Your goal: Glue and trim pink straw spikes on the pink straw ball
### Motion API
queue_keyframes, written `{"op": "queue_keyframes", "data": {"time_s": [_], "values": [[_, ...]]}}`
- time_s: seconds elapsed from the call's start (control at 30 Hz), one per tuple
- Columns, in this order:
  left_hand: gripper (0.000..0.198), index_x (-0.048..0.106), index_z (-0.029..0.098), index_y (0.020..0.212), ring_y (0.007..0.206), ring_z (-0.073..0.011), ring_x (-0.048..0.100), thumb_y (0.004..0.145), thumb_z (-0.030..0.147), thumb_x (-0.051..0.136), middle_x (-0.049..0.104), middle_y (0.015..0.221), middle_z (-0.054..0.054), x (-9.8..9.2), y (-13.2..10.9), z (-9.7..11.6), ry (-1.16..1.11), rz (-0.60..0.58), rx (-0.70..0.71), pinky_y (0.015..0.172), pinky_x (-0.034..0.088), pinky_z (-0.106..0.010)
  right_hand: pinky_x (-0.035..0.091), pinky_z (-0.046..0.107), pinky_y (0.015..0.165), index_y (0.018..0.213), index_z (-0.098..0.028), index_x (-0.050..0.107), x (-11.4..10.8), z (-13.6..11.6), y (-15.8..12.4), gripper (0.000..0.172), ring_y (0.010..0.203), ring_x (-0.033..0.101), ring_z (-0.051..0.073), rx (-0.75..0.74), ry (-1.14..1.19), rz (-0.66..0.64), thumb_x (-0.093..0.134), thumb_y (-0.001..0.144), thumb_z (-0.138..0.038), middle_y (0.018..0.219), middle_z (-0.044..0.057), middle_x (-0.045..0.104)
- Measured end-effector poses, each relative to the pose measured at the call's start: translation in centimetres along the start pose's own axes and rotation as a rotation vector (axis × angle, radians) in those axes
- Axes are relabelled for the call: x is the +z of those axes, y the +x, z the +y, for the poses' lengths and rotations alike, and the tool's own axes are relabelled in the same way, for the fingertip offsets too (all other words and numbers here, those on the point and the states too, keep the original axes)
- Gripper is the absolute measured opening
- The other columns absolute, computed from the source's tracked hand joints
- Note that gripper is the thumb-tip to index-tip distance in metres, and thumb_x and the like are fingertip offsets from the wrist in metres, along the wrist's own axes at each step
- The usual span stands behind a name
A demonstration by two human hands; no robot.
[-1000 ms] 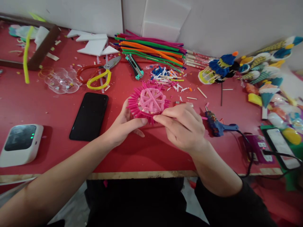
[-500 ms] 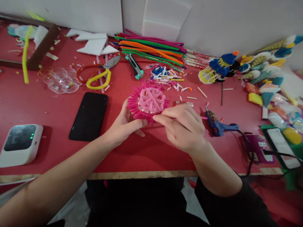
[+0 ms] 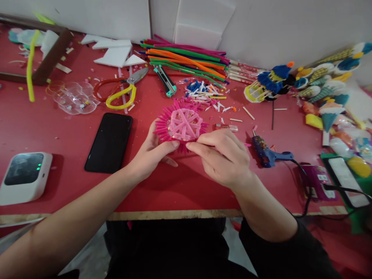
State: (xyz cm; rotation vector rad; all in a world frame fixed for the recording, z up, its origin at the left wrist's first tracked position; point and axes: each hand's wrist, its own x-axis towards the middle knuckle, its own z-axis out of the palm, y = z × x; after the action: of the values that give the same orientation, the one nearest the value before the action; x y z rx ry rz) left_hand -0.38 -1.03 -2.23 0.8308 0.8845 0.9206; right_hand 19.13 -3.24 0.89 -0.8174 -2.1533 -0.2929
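A round pink craft piece (image 3: 186, 123) is held up over the red table, with criss-crossed light pink strips in its middle and a spiky fringe of darker pink pipe cleaner round its edge. My left hand (image 3: 154, 153) grips it from the left, thumb on the near rim and the other fingers partly hidden beneath. At the near right rim, my right hand (image 3: 223, 155) pinches a pink pipe cleaner (image 3: 247, 145), whose loose end shows past the knuckles; its other end lies along the rim. Both thumbs are close together at the front edge.
A black phone (image 3: 109, 143), yellow-and-red-handled scissors (image 3: 122, 97) and a utility knife (image 3: 165, 80) lie to the left and back. Coloured pipe cleaners (image 3: 186, 58) are bundled behind. A corded glue gun (image 3: 267, 151) rests at right, near a white device's opposite side (image 3: 26, 178).
My right fingertips have shifted slightly left along the rim, and my left thumb has moved up a little onto it. The pink piece has tilted slightly; less of the pipe cleaner's loose end shows.
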Motion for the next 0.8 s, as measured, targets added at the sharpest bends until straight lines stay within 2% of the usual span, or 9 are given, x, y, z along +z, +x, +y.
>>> {"op": "queue_keyframes", "data": {"time_s": [0.2, 0.33, 0.47, 0.6, 0.7, 0.8], "values": [[0.079, 0.051, 0.03, 0.139, 0.124, -0.0383, 0.067, 0.069, 0.034, 0.088, 0.065, 0.143, -0.01, -0.1, -0.1, 0.1, 0.01, 0.012, 0.001, 0.049, 0.066, -0.027, 0.056, 0.031, 0.068, 0.096, -0.02, 0.073, 0.2, 0.0, -0.2, 0.019, 0.074, 0.065, 0.015, 0.023, 0.028, -0.01, 0.061, 0.099, -0.005, 0.087, 0.003, 0.074], [0.074, 0.054, 0.03, 0.133, 0.112, -0.0313, 0.071, 0.068, 0.029, 0.089, 0.068, 0.136, -0.007, 0.0, -0.1, 0.1, -0.023, 0.034, 0.022, 0.05, 0.065, -0.024, 0.058, 0.032, 0.072, 0.103, -0.022, 0.073, 0.1, -0.1, -0.3, 0.021, 0.08, 0.068, 0.017, 0.032, 0.082, -0.018, 0.06, 0.099, -0.005, 0.091, 0.004, 0.074], [0.059, 0.06, 0.027, 0.119, 0.097, -0.0248, 0.073, 0.068, 0.027, 0.089, 0.073, 0.124, -0.005, -0.2, 0.1, -0.1, -0.062, 0.04, 0.051, 0.048, 0.062, -0.022, 0.06, 0.033, 0.078, 0.108, -0.022, 0.071, 0.1, -0.1, -0.3, 0.022, 0.084, 0.071, 0.018, 0.078, 0.091, 0.003, 0.065, 0.096, -0.005, 0.093, 0.004, 0.073], [0.053, 0.061, 0.027, 0.108, 0.093, -0.0254, 0.074, 0.066, 0.034, 0.093, 0.075, 0.115, -0.003, -0.5, 0.3, -0.5, -0.073, 0.057, 0.104, 0.042, 0.059, -0.023, 0.061, 0.033, 0.08, 0.107, -0.022, 0.07, 0.0, 0.2, -0.4, 0.02, 0.083, 0.072, 0.019, 0.119, 0.018, -0.017, 0.069, 0.094, -0.006, 0.091, 0.004, 0.075], [0.057, 0.061, 0.03, 0.111, 0.091, -0.0265, 0.074, 0.067, 0.038, 0.094, 0.076, 0.106, -0.001, -0.5, 0.3, -0.6, -0.067, 0.072, 0.118, 0.041, 0.058, -0.025, 0.062, 0.034, 0.08, 0.114, -0.025, 0.069, -0.2, 0.6, -0.4, 0.022, 0.084, 0.074, 0.019, 0.15, -0.007, -0.017, 0.07, 0.096, -0.014, 0.093, 0.003, 0.077], [0.063, 0.061, 0.032, 0.117, 0.088, -0.0259, 0.072, 0.064, 0.036, 0.096, 0.075, 0.114, -0.003, -0.5, 0.3, -0.4, -0.08, 0.113, 0.096, 0.041, 0.057, -0.026, 0.062, 0.034, 0.079, 0.114, -0.025, 0.07, -0.4, 0.9, -0.3, 0.021, 0.083, 0.075, 0.02, 0.17, 0.008, -0.017, 0.07, 0.095, -0.015, 0.094, 0.003, 0.079]]}}
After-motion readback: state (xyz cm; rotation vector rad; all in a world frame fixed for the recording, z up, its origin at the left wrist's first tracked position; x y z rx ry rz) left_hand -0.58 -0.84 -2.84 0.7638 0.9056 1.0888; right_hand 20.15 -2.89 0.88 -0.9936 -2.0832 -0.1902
